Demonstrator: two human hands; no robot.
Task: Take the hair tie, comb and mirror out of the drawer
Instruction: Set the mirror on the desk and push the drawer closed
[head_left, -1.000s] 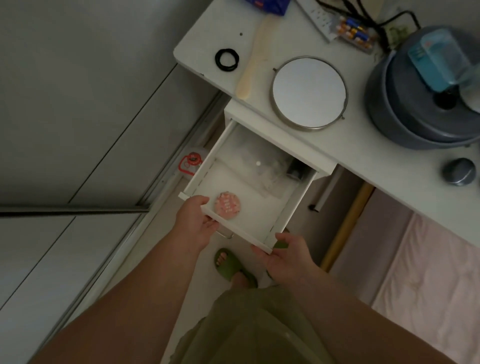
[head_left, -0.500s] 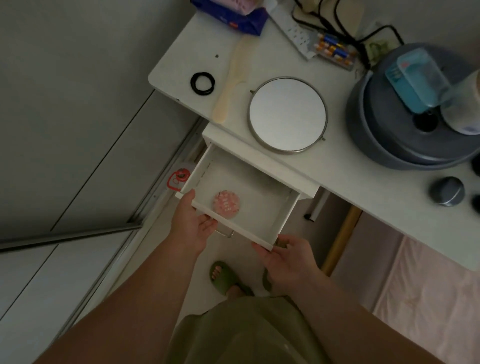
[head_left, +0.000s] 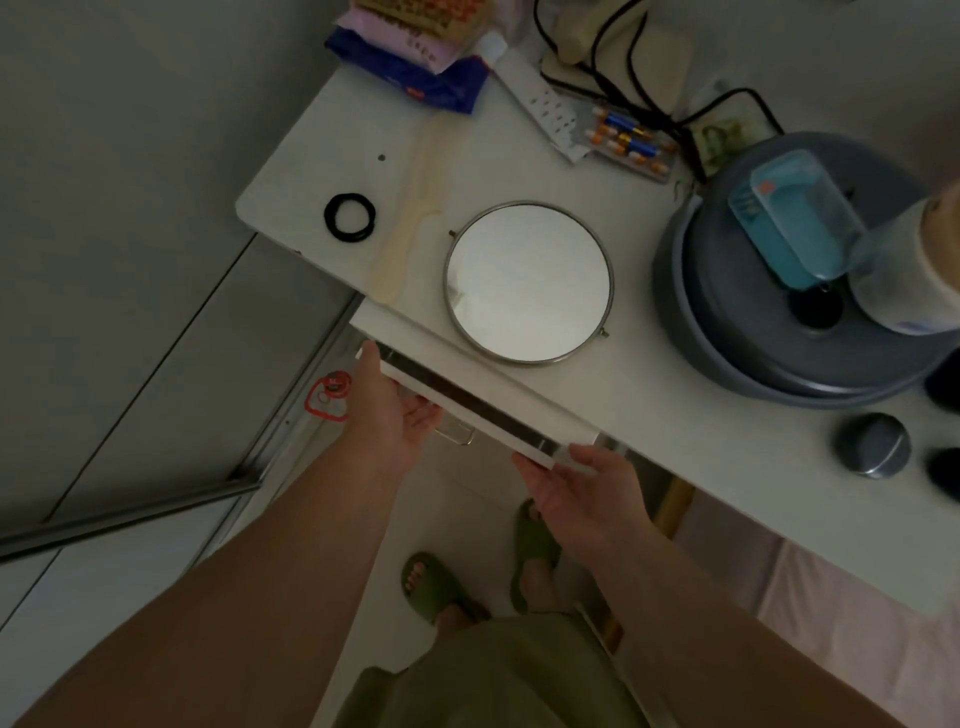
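1. The drawer (head_left: 467, 402), wide open a second ago, is now sliding nearly closed.
2. Left hand (head_left: 387, 415) and right hand (head_left: 576, 488) are pressing its front, fingers apparently released.
3. Hair tie (head_left: 349, 216), comb (head_left: 410, 213) and mirror (head_left: 527, 280) are lying on the surface (head_left: 675, 415).

The light is dim. A white rectangular desk (head_left: 675, 415) with rounded corners fills the upper right. Left of it stand pale grey wall panels (head_left: 130, 208) edged by a metal sliding-door track (head_left: 291, 405). A light floor (head_left: 457, 514) lies below, and pink fabric (head_left: 831, 623) shows under the desk's near edge at lower right.
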